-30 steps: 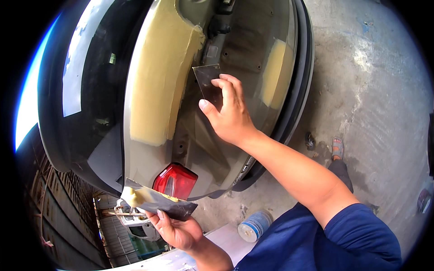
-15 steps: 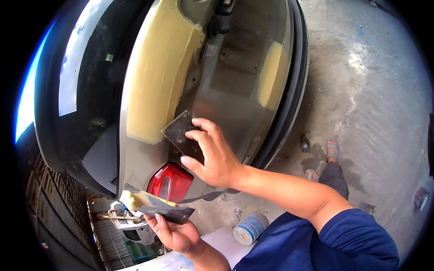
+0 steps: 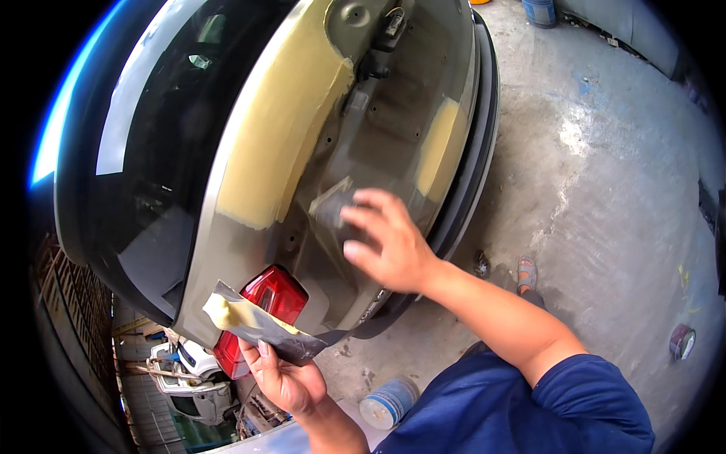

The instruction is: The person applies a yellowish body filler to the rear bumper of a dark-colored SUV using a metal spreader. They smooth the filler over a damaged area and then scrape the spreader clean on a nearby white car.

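Note:
In my left hand (image 3: 293, 387) is a dark, flat putty board (image 3: 265, 331), gripped at its lower edge, with a lump of cream-yellow filler (image 3: 219, 312) near its left end. My right hand (image 3: 397, 246), somewhat blurred, pinches a thin dark spreader (image 3: 329, 204) with a yellowish edge. It hovers by the car's grey-brown tailgate (image 3: 363, 159); whether the spreader touches the panel I cannot tell. A broad smooth yellow filler patch (image 3: 276, 121) lies along the tailgate's upper part, and a smaller filler patch (image 3: 441, 151) sits near the bumper. The red tail light (image 3: 283, 293) shows behind the board.
The dark rear window (image 3: 178, 151) fills the left, and a black bumper (image 3: 484, 121) curves along the right. A blue-and-white bucket (image 3: 389, 401) stands below on the concrete floor (image 3: 605, 189). A round tin (image 3: 682, 342) lies far right. Car parts (image 3: 197, 393) are stacked lower left.
My right hand and the spreader have moved right, away from the large filler patch's lower edge toward the bumper. The left hand still holds the board near the tail light. The whole view has shifted.

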Tool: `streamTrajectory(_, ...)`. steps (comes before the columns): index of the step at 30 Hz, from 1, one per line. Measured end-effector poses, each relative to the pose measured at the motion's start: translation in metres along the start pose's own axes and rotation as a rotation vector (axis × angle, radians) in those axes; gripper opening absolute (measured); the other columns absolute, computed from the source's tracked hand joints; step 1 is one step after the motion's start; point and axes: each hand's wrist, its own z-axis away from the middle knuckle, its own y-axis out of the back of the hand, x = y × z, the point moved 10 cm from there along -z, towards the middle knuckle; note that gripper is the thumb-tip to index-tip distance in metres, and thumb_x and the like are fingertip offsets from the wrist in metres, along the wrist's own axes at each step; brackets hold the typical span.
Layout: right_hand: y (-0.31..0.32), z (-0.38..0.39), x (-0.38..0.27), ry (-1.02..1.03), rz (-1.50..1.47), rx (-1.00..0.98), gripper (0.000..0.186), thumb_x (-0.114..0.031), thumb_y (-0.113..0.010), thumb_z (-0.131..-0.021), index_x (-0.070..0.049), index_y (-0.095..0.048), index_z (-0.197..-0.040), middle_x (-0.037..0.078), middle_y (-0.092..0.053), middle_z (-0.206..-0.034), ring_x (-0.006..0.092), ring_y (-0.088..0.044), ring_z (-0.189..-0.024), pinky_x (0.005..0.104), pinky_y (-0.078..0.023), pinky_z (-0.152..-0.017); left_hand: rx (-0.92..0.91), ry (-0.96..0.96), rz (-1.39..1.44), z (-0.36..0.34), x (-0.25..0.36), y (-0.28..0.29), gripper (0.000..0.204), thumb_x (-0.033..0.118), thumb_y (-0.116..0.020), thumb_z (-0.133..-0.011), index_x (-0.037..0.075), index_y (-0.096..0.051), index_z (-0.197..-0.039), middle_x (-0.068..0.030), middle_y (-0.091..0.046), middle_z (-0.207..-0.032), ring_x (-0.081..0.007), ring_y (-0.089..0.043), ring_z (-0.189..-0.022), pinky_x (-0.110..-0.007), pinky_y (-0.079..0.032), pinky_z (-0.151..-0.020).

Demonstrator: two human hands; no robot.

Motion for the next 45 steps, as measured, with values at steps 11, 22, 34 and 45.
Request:
streamTrajectory(11,0.001,-0.072,0.029,-0.096,0.038,0.346,0.047,-0.022,-0.064,-0.083,-0.002,-0.05,-0.123,0.024,-0.037,-0.13,0.0404,-0.04,-0.117,0.0461,-0.035,-0.1,0.081,-0.022,-0.002,0.017,0.013,0.009,0.046,0.002,-0.044,-0.088,0.0,-0.038,-0.133,-0.0147,-0.052,-0.128,-0.0244,-0.052,-0.116,-0.04,-0.042,-0.1)
streamTrajectory(22,-0.029,0.0,-0.047,0.003,-0.135,-0.096,0.045,-0.02,-0.067,-0.079,-0.003,-0.055,-0.12,0.021,-0.041,-0.127,0.0367,-0.046,-0.115,0.0438,-0.038,-0.098,0.11,0.02,0.04,0.02,0.003,0.02,0.045,-0.002,-0.046,-0.087,-0.001,-0.038,-0.132,-0.0166,-0.052,-0.127,-0.0254,-0.053,-0.115,-0.04,-0.041,-0.102)
streamTrajectory(34,0.006,0.074,-0.045,-0.148,-0.226,-0.553,0.042,-0.02,-0.058,-0.088,-0.002,-0.055,-0.126,0.017,-0.044,-0.133,0.0291,-0.044,-0.124,0.0406,-0.036,-0.102,-0.004,0.184,0.3,0.013,-0.019,-0.014,0.047,-0.003,-0.048,-0.087,-0.001,-0.036,-0.133,-0.0149,-0.051,-0.128,-0.0243,-0.051,-0.118,-0.039,-0.039,-0.104)
streamTrajectory(45,0.043,0.12,-0.071,-0.813,-1.081,-0.489,0.034,-0.011,-0.06,-0.089,0.002,-0.05,-0.119,0.012,-0.06,-0.114,0.019,-0.06,-0.103,0.0364,-0.048,-0.092,-0.302,0.734,0.614,0.063,-0.095,-0.087,0.034,-0.002,-0.052,-0.088,-0.001,-0.045,-0.122,-0.0136,-0.057,-0.116,-0.0216,-0.057,-0.107,-0.038,-0.045,-0.098)
